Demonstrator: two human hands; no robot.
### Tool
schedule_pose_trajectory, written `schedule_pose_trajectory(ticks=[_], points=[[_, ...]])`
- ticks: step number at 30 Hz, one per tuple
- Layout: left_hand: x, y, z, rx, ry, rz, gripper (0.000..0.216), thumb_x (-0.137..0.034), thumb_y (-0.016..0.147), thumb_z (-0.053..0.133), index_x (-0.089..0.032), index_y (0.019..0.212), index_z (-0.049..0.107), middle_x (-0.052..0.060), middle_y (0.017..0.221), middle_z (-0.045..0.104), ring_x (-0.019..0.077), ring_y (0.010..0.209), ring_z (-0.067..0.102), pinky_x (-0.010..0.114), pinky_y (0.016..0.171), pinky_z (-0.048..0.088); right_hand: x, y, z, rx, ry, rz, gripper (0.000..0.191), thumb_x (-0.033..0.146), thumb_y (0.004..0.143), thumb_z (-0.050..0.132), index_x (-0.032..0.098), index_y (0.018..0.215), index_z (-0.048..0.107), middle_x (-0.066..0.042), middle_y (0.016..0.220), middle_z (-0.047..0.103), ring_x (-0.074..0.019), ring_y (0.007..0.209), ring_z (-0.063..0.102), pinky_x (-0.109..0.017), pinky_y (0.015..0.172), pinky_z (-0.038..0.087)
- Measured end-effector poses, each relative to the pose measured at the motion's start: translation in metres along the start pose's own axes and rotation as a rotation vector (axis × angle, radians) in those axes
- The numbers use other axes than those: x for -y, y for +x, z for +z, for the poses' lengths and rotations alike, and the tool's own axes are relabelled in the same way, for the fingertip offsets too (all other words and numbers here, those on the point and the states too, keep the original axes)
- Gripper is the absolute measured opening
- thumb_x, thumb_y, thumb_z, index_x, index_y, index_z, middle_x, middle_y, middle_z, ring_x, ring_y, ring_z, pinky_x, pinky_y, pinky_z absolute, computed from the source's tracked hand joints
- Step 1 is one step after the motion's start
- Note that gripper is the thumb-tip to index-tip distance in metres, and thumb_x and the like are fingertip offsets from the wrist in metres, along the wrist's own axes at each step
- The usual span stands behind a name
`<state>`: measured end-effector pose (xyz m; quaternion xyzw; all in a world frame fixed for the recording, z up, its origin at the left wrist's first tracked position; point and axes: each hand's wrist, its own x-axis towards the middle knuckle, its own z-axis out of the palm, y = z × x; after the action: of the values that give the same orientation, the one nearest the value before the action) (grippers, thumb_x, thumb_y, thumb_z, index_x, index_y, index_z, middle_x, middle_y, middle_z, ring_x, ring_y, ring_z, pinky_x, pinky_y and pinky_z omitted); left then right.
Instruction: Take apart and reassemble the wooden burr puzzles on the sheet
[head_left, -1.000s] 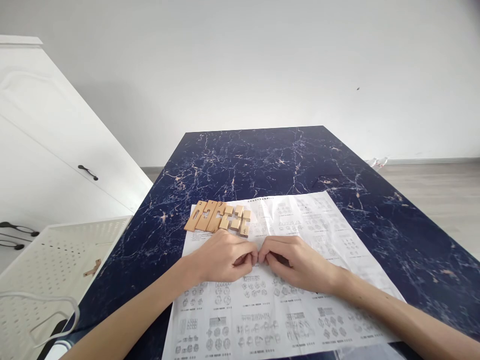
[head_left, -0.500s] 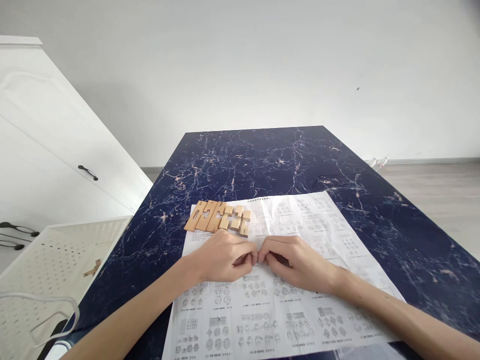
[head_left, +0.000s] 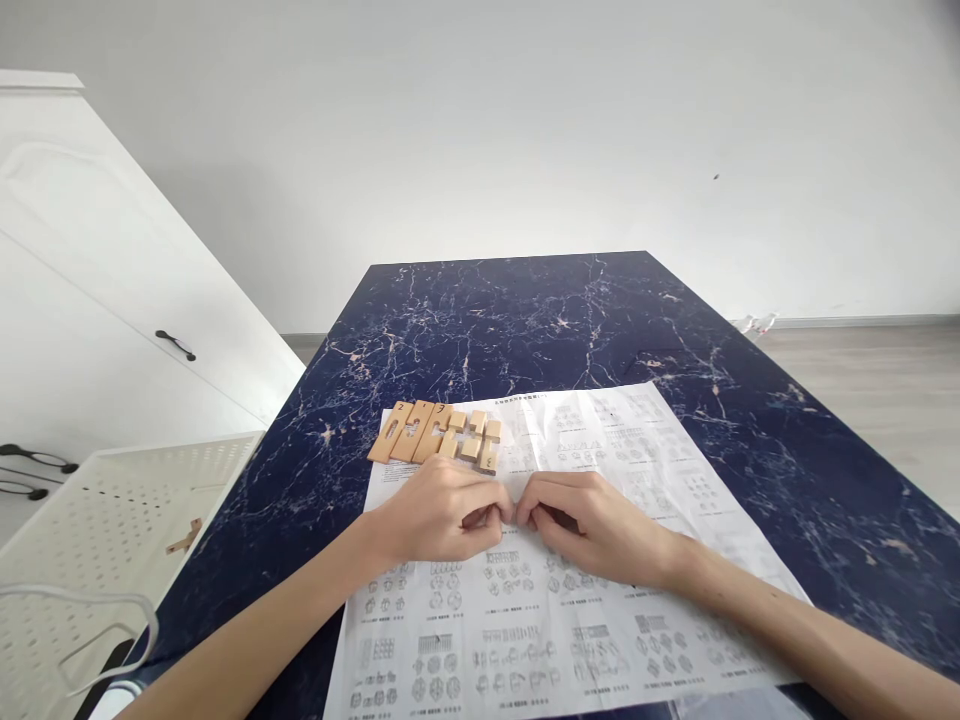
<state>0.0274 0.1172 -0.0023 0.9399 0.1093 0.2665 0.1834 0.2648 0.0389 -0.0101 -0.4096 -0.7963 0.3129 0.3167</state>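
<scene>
My left hand point(head_left: 454, 510) and my right hand point(head_left: 589, 520) rest on a large creased paper sheet point(head_left: 517, 620) printed with rows of small diagrams. Both have curled, closed fingers, and their knuckles almost meet at the middle of the sheet. Nothing shows in the small gaps between thumb and fingers. Just beyond my left hand lies a row of notched wooden puzzle pieces point(head_left: 411, 440). Three flat ones at the left are numbered 2, 1 and 3. Beside them are pieces with blocky notches point(head_left: 471, 448), partly covered at the near edge by my left hand.
The sheet lies on a dark blue marble-patterned table point(head_left: 495, 320). At the left stand a white cabinet point(head_left: 97, 260) and a perforated white basket point(head_left: 97, 520) with a small wooden piece point(head_left: 185, 537) in it. A white cable point(head_left: 90, 598) loops at lower left.
My left hand has shifted very slightly. My right hand, the wooden pieces and the sheet look the same.
</scene>
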Motion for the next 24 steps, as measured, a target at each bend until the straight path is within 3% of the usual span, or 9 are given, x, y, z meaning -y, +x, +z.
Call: schedule_pose_trajectory(ticks=[4, 7, 9, 12, 16, 20, 24], points=[[-0.001, 0.007, -0.007, -0.315, 0.102, -0.049, 0.021, -0.007, 0.097, 0.053, -0.023, 0.091, 0.065, -0.006, 0.066, 0.064, 0.0113, 0.055, 0.054, 0.028, 0.059, 0.047, 0.002, 0.000, -0.002, 0.018, 0.004, 0.007, 0.027, 0.009, 0.101, 0.050, 0.022, 0.100, 0.073, -0.003, 0.094, 0.079, -0.0156, 0.073, 0.069, -0.029, 0.068, 0.054], [0.007, 0.011, -0.017, -0.521, 0.305, -0.230, 0.011, -0.017, 0.103, 0.056, -0.023, 0.103, 0.065, 0.005, 0.099, 0.072, 0.0214, 0.094, 0.068, 0.041, 0.091, 0.056, 0.003, 0.000, -0.004, 0.035, 0.012, 0.020, 0.027, 0.011, 0.103, 0.049, 0.022, 0.101, 0.073, -0.003, 0.096, 0.079, -0.0160, 0.076, 0.070, -0.030, 0.070, 0.055], [0.020, 0.009, -0.023, -0.553, 0.419, -0.411, 0.013, -0.025, 0.106, 0.056, -0.022, 0.115, 0.065, 0.012, 0.124, 0.067, 0.0292, 0.122, 0.064, 0.053, 0.111, 0.049, 0.003, 0.000, -0.004, 0.034, 0.017, 0.025, 0.026, 0.011, 0.103, 0.049, 0.022, 0.101, 0.073, -0.003, 0.098, 0.080, -0.0163, 0.078, 0.071, -0.029, 0.072, 0.056], [0.044, -0.001, -0.028, -0.423, 0.479, -0.579, 0.028, -0.035, 0.108, 0.055, -0.020, 0.130, 0.065, 0.018, 0.145, 0.060, 0.0373, 0.144, 0.052, 0.061, 0.122, 0.040, 0.002, -0.001, -0.003, 0.031, 0.016, 0.026, 0.026, 0.011, 0.102, 0.050, 0.022, 0.101, 0.073, -0.003, 0.098, 0.080, -0.0164, 0.078, 0.071, -0.030, 0.072, 0.056], [0.066, -0.013, -0.030, -0.184, 0.468, -0.671, 0.044, -0.045, 0.111, 0.049, -0.022, 0.146, 0.062, 0.016, 0.165, 0.053, 0.0411, 0.159, 0.039, 0.067, 0.130, 0.032, 0.001, 0.000, -0.002, 0.033, 0.021, 0.032, 0.027, 0.010, 0.102, 0.050, 0.022, 0.100, 0.074, -0.003, 0.099, 0.081, -0.0159, 0.078, 0.071, -0.030, 0.072, 0.056], [0.072, -0.015, -0.032, -0.040, 0.440, -0.748, 0.060, -0.056, 0.113, 0.041, -0.021, 0.160, 0.054, 0.014, 0.180, 0.036, 0.0417, 0.170, 0.021, 0.069, 0.134, 0.023, 0.002, 0.000, -0.003, 0.025, 0.018, 0.030, 0.027, 0.008, 0.100, 0.051, 0.022, 0.099, 0.074, -0.003, 0.098, 0.081, -0.0155, 0.077, 0.071, -0.029, 0.072, 0.056], [0.071, -0.019, -0.037, 0.068, 0.426, -0.798, 0.070, -0.061, 0.114, 0.035, -0.018, 0.169, 0.044, 0.015, 0.183, 0.028, 0.0411, 0.173, 0.010, 0.070, 0.136, 0.017, 0.000, 0.001, -0.002, 0.019, 0.006, 0.020, 0.028, 0.007, 0.099, 0.051, 0.021, 0.099, 0.075, -0.003, 0.098, 0.081, -0.0157, 0.078, 0.071, -0.030, 0.072, 0.056]])
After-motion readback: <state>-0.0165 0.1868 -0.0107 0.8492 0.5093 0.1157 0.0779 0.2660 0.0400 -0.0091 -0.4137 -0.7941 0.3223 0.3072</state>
